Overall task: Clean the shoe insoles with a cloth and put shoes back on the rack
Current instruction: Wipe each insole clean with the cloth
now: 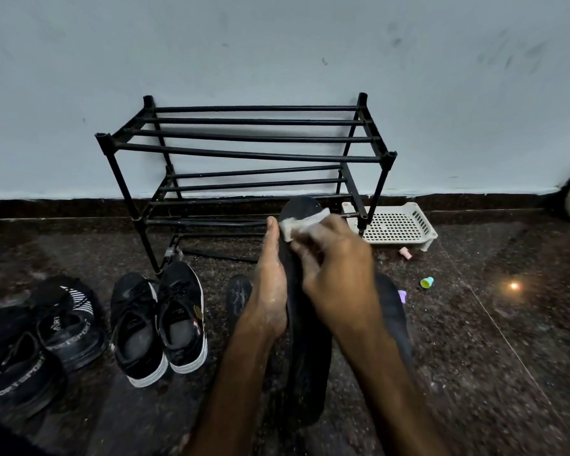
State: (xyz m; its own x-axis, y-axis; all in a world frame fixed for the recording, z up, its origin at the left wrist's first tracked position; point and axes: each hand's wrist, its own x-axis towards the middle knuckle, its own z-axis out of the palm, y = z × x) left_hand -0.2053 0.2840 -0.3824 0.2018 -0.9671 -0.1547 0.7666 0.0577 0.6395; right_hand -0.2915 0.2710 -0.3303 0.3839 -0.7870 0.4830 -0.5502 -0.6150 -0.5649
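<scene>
While the left hand (270, 291) holds the black insole (310, 357) clamped along its left edge, the right hand (338, 274) presses a white cloth (306, 223), gripped under curled fingers, on the insole's toe end, in front of the shoe rack (244, 156). Black sneakers (158, 324) stand on the floor, left.

The speckled stone floor (507, 340) is shining glossy, the rack (244, 153) is showing matt black metal tubing, the tray (395, 227) is looking like perforated white plastic, and the cloth (305, 223) is lying soft against the matt insole (308, 363)
</scene>
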